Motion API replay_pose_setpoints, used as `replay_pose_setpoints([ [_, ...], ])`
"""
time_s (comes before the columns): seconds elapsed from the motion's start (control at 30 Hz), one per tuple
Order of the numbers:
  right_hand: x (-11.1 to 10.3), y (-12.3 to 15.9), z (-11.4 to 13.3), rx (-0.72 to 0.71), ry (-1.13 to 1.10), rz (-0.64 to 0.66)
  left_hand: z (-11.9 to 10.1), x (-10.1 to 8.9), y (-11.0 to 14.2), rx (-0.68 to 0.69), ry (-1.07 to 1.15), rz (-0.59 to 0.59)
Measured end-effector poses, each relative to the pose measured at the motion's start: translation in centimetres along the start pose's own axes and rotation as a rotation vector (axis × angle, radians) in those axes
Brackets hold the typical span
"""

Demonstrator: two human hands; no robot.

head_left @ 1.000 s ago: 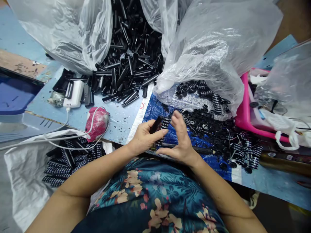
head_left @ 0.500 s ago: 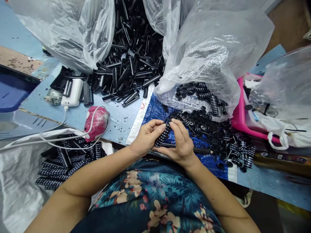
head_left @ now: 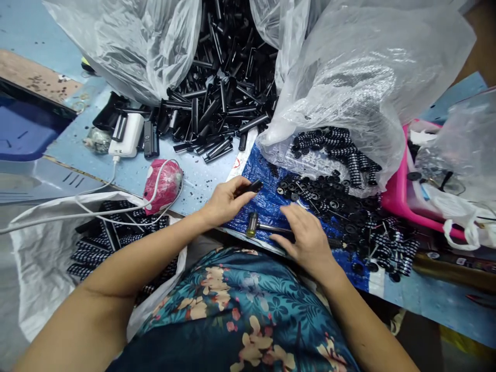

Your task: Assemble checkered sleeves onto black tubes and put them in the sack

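My left hand [head_left: 223, 202] is closed round a short black tube [head_left: 251, 187], whose tip rests over the blue sheet [head_left: 259, 170]. Palm down, my right hand [head_left: 307, 238] has its fingers stretched over the shaft of a small hammer [head_left: 253, 225] lying on that sheet. The hammer's head points left, just below my left hand. Loose black round caps [head_left: 329, 194] lie right beside my right hand.
A heap of black tubes [head_left: 220, 98] spills from a clear bag [head_left: 127, 41] at the back. A second clear bag [head_left: 349, 77] holds stacked ringed pieces [head_left: 341, 147]. A pink basket [head_left: 395, 194] stands right; a white charger [head_left: 127, 135], pink pouch [head_left: 163, 185] and white sack [head_left: 46, 258] are left.
Both hands were together on a studded black piece; now they are apart. My right hand has dropped onto the hammer's shaft, and my left hand keeps a black tube.
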State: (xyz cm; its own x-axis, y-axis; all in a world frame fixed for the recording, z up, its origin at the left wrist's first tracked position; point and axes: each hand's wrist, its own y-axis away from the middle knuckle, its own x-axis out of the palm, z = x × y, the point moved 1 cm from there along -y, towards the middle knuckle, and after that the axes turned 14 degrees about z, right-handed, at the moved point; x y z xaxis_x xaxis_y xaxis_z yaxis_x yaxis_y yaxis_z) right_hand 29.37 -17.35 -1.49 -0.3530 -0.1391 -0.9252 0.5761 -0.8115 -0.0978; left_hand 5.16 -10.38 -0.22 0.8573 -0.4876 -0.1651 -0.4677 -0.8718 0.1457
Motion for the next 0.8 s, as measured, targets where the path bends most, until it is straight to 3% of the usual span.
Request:
replay_pose_setpoints([
  [0.1,0.1,1.8,-0.8,0.063,0.128,0.061,1.1,-2.6,-0.5,-0.045,-0.496,0.043],
  [0.17,-0.3,1.6,-0.7,0.090,0.120,-0.022,1.4,-3.5,-0.9,-0.100,-0.600,0.120],
  [0.27,-1.2,-0.6,-0.3,0.136,0.060,-0.209,1.5,-3.8,-1.4,-0.194,-0.534,0.210],
  [0.33,-1.4,-2.5,-0.1,0.142,0.059,-0.239,1.4,-3.6,-1.5,-0.230,-0.473,0.230],
  [0.47,-1.1,-4.9,0.0,0.113,0.097,-0.041,1.5,-3.5,-1.6,-0.241,-0.441,0.227],
  [0.63,-1.1,-4.7,1.9,-0.159,0.032,-0.198,1.8,-4.2,-2.9,-0.234,-0.453,0.301],
  [0.7,-0.6,-4.6,2.8,-0.221,0.070,-0.116,1.8,-4.3,-3.5,-0.236,-0.456,0.325],
  [0.8,0.7,-4.5,3.3,-0.202,0.147,0.061,1.4,-4.0,-3.8,-0.270,-0.520,0.319],
])
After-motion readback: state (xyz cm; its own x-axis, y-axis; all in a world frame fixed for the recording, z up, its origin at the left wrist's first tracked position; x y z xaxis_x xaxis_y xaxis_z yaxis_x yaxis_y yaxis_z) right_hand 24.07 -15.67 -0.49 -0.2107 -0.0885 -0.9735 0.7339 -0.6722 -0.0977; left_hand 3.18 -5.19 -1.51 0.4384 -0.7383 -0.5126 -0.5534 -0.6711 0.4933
